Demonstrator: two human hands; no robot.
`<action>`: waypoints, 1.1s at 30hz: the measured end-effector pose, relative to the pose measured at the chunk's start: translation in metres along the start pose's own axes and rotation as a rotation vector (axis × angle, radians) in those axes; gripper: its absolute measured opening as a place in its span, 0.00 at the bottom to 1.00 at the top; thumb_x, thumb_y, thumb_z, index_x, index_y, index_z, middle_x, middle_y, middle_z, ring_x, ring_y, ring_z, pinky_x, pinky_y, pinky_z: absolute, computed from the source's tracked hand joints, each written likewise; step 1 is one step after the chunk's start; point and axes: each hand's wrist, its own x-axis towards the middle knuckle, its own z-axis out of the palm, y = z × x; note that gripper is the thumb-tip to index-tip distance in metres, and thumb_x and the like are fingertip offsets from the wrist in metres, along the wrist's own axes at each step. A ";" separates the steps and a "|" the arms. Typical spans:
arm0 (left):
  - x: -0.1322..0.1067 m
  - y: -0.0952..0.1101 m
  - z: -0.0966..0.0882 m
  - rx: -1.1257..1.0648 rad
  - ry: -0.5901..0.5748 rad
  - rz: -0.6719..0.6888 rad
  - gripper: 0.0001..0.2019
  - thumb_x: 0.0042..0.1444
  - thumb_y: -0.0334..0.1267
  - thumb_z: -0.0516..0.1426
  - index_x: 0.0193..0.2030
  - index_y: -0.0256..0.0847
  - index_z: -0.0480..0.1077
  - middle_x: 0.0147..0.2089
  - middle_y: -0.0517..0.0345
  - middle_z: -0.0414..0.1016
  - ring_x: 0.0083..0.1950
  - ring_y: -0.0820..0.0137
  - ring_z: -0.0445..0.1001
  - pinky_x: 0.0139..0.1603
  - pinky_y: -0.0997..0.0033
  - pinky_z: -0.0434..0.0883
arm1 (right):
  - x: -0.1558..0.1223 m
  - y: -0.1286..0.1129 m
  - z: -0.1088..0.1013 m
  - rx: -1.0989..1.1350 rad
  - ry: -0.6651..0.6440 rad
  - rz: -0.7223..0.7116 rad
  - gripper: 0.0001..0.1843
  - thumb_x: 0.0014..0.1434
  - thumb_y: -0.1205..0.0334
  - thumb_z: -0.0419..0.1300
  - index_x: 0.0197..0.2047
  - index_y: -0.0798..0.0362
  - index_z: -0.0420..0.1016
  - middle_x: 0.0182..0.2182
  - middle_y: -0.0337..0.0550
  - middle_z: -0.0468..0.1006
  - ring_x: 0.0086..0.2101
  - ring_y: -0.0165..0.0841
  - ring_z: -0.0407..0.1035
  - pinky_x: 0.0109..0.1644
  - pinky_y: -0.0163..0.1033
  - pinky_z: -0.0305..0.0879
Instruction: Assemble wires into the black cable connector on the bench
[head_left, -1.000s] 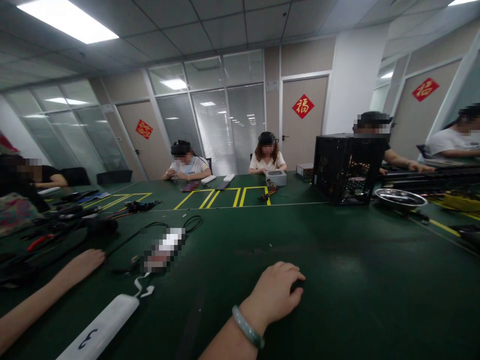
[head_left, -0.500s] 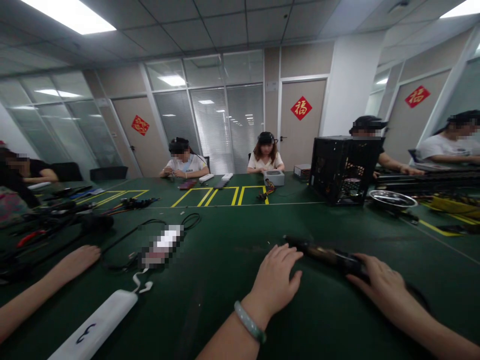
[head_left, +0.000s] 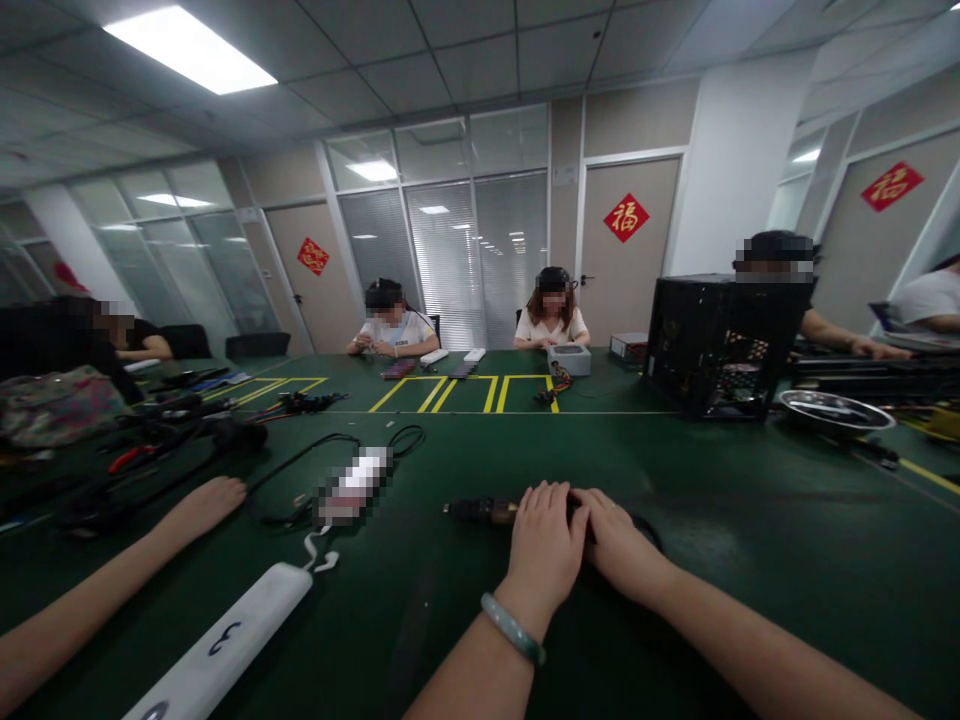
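Observation:
A dark, corded electric screwdriver [head_left: 480, 511] lies across the green table in front of me, its narrow metal tip pointing left. My left hand [head_left: 549, 530], with a jade-like bangle at the wrist, is laid over its body with the fingers curled down. Right beside it, touching it, my right hand [head_left: 619, 540] grips the rear part. Both hands cover most of the tool's middle, and its cord comes out behind my right hand.
Left of my arms is a white power strip [head_left: 225, 630] marked 3. Another person's hand [head_left: 221, 497] rests near cables and a blurred device [head_left: 356, 487]. Beyond stand a black computer case [head_left: 686, 345], a metal dish [head_left: 836, 412] and a grey power supply [head_left: 568, 360]. People sit opposite.
My right hand has brought the screwdriver left, and its tip now points left. My left hand has gone from open beside it to resting around it. The view has turned slightly left.

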 end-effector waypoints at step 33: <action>-0.005 0.034 -0.002 -0.014 -0.185 0.172 0.06 0.60 0.34 0.57 0.44 0.46 0.70 0.46 0.61 0.73 0.47 0.64 0.70 0.49 0.61 0.64 | -0.071 0.019 -0.052 0.173 -0.284 0.236 0.06 0.53 0.63 0.62 0.36 0.48 0.77 0.31 0.38 0.78 0.30 0.34 0.71 0.29 0.32 0.58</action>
